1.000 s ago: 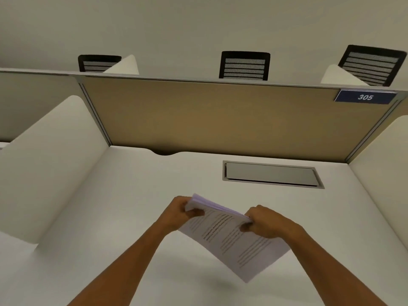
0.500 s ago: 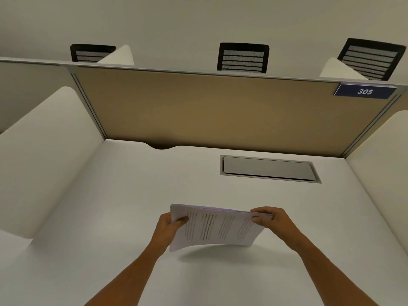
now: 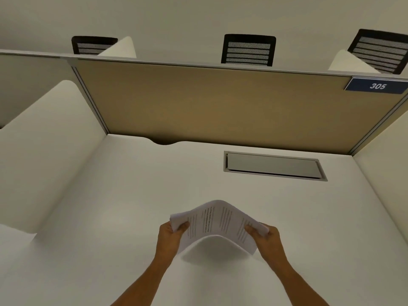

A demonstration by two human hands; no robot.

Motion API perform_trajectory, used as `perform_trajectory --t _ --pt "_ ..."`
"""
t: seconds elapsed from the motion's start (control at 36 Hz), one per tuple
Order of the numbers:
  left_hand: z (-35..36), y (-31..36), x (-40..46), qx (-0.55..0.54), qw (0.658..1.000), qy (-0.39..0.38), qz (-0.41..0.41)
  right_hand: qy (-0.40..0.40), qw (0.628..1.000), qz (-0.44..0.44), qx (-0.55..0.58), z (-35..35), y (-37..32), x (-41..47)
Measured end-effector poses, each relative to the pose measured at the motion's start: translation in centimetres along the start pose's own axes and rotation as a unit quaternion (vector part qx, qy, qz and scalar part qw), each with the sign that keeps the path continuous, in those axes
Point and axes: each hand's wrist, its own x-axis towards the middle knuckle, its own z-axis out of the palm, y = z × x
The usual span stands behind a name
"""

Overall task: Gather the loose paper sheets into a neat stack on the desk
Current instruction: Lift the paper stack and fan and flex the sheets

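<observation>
Two bare forearms, sleeveless; left hand (image 3: 170, 236) and right hand (image 3: 268, 238) ungloved, ringless.

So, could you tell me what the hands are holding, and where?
A bowed stack of paper sheets, pinched by the left hand and right hand at opposite side edges.

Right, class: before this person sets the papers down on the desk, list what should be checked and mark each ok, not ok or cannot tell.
1. Both ends gripped: ok; left hand and right hand each hold an end of the paper sheets.
2. Sheets flat: not ok; they arch upward in the middle.
3. Edges aligned: not ok; they fan at the left end.
4. Desk bare below: ok.
5. Clear of the cable hatch: ok.
6. All sheets gathered: cannot tell.
</observation>
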Motion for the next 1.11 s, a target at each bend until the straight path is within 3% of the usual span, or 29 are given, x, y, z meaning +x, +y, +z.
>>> perform_trajectory --t 0.14,0.53,0.86,1.11 --pt "0.3 -0.7 -0.3 -0.015 1.0 0.013 0.003 0.038 0.998 0.022 0.041 1.2 1.3 -1.3" --pt "0.2 -1.5 -0.2 -0.028 0.999 0.011 0.044 0.033 0.997 0.044 0.055 1.5 0.8 -1.7" --pt "-0.2 -2.1 0.2 -0.018 1.0 0.021 -0.007 0.055 0.993 0.083 0.069 1.2 0.9 -1.2" --pt "-0.5 -2.5 0.1 0.003 0.999 -0.029 0.023 0.057 0.993 0.086 0.058 1.7 2.1 -1.7"
